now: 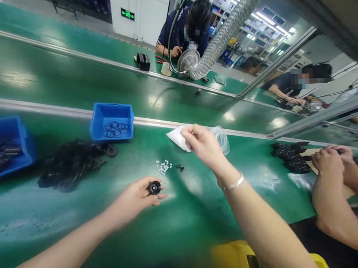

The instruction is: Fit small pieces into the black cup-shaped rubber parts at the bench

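My left hand [144, 192] grips a small black cylindrical part [154, 187], its round hollow end facing up toward me. My right hand [203, 144] is raised with thumb and forefinger pinched together; whatever lies between the fingertips is too small or hidden to tell. Behind those fingertips is a bag of white material [179, 138], and I cannot tell whether they touch it. Between my hands, a little pile of tiny white pieces [164, 167] lies on the green table [185, 220], beside a smaller cluster of tiny black pieces [179, 168].
A blue bin of black rings [116, 129] stands at the back. Another blue bin [26, 144] with dark cylinders is far left, near a heap of black parts [70, 162]. A yellow bin [234, 256] sits below my right arm. A co-worker's hands [328, 159] are at right, near black parts [291, 156].
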Motion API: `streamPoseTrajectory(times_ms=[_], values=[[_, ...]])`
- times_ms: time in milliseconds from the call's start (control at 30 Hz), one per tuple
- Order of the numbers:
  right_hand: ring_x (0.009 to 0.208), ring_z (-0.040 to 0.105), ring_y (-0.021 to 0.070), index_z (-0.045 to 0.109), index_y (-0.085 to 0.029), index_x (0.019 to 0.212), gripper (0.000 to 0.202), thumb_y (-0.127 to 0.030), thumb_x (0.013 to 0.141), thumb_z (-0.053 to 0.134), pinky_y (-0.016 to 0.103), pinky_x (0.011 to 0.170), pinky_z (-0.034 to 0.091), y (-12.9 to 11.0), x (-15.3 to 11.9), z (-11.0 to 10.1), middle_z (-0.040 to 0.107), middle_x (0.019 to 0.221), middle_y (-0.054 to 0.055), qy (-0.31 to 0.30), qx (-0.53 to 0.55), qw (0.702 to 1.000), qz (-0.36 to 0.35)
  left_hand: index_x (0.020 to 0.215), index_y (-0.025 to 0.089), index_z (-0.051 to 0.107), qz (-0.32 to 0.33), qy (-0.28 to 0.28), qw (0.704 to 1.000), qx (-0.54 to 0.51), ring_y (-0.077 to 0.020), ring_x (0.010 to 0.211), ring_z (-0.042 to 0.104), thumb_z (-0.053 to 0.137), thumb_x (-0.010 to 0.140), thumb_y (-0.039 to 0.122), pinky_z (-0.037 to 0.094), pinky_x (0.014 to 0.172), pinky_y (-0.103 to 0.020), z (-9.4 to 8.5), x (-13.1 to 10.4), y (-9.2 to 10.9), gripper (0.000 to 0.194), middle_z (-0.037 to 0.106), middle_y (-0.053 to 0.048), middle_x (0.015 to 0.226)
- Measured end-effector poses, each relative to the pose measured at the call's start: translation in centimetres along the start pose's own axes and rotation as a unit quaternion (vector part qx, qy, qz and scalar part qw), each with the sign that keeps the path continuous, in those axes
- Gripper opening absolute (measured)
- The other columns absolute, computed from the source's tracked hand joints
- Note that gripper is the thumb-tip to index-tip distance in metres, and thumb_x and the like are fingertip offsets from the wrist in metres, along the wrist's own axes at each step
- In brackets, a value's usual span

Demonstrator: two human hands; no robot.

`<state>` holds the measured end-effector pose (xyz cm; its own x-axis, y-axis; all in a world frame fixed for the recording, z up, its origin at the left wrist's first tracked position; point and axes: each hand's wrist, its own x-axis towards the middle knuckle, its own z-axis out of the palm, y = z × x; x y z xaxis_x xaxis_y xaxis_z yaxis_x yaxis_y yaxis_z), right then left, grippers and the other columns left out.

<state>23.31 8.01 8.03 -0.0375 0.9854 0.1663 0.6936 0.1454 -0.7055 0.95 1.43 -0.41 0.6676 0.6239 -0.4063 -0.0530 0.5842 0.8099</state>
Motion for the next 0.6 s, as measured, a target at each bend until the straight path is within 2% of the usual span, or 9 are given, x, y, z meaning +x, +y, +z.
streamPoseTrajectory(times_ms=[67, 167, 267, 400, 467, 533, 600], values=[[0.054, 0.048, 0.0114, 0.058, -0.017, 0.075, 0.023, -0.033, 0.091, 0.051, 0.024, 0.061, 0.038, 0.8, 5.2, -1.0, 0.053, 0.057, -0.003, 0.026, -0.092, 0.995, -0.008, 0.109, 0.017, 0.049, -0.005, 0.0, 1.0, -0.007, -0.0316, 0.107, 0.063, 0.072, 0.073, 0.032, 0.049, 0.086, -0.04, 0.0, 0.0, 0.0, 0.045, 0.055, -0.012, 0.117], [0.062, 0.054, 0.0138, 0.062, -0.014, 0.073, 0.025, -0.028, 0.09, 0.049, 0.024, 0.065, 0.04, 2.8, 12.4, -1.4, 0.06, 0.062, 0.001, 0.001, -0.257, 0.966, 0.025, 0.108, 0.018, 0.049, -0.005, -0.003, 1.0, -0.011, -0.0318, 0.107, 0.063, 0.072, 0.072, 0.034, 0.049, 0.085, -0.039, -0.1, 0.2, -0.3, 0.046, 0.055, -0.012, 0.116], [0.071, 0.059, 0.0176, 0.066, -0.012, 0.074, 0.024, -0.026, 0.088, 0.053, 0.025, 0.069, 0.042, 4.8, 17.5, -0.9, 0.065, 0.071, 0.007, 0.004, -0.307, 0.95, 0.057, 0.107, 0.019, 0.051, 0.003, -0.007, 1.0, -0.006, -0.0306, 0.105, 0.064, 0.069, 0.074, 0.032, 0.05, 0.082, -0.037, -0.2, 0.4, -0.7, 0.04, 0.056, -0.01, 0.112], [0.078, 0.063, 0.0223, 0.068, -0.011, 0.079, 0.027, -0.027, 0.09, 0.051, 0.028, 0.071, 0.044, 6.7, 21.1, 0.2, 0.067, 0.08, 0.014, 0.005, -0.345, 0.934, 0.095, 0.108, 0.021, 0.053, 0.006, -0.005, 1.0, -0.003, -0.0285, 0.104, 0.064, 0.064, 0.078, 0.026, 0.051, 0.08, -0.036, -0.3, 0.6, -1.0, 0.033, 0.059, -0.007, 0.108], [0.083, 0.063, 0.0226, 0.068, -0.011, 0.093, 0.019, -0.022, 0.088, 0.053, 0.028, 0.071, 0.046, 7.3, 22.0, 0.6, 0.065, 0.095, 0.015, 0.004, -0.361, 0.927, 0.102, 0.11, 0.021, 0.053, 0.005, 0.002, 1.0, -0.001, -0.028, 0.103, 0.065, 0.062, 0.08, 0.024, 0.052, 0.079, -0.036, -0.3, 0.7, -1.0, 0.031, 0.059, -0.007, 0.108], [0.089, 0.063, 0.0218, 0.064, -0.015, 0.109, 0.027, -0.016, 0.083, 0.059, 0.027, 0.073, 0.047, 7.8, 22.6, 0.8, 0.059, 0.114, 0.015, 0.003, -0.373, 0.923, 0.098, 0.112, 0.022, 0.053, 0.004, 0.007, 1.0, 0.0, -0.0275, 0.102, 0.065, 0.059, 0.081, 0.021, 0.053, 0.078, -0.036, -0.3, 0.7, -1.0, 0.032, 0.059, -0.007, 0.109], [0.092, 0.062, 0.0223, 0.061, -0.017, 0.114, 0.033, -0.016, 0.081, 0.062, 0.029, 0.076, 0.047, 8.1, 23.1, 0.9, 0.054, 0.12, 0.014, 0.004, -0.383, 0.919, 0.098, 0.113, 0.021, 0.053, -0.003, 0.011, 1.0, 0.0, -0.027, 0.102, 0.065, 0.057, 0.082, 0.019, 0.054, 0.077, -0.036, -0.2, 0.6, -1.0, 0.032, 0.059, -0.007, 0.109]])
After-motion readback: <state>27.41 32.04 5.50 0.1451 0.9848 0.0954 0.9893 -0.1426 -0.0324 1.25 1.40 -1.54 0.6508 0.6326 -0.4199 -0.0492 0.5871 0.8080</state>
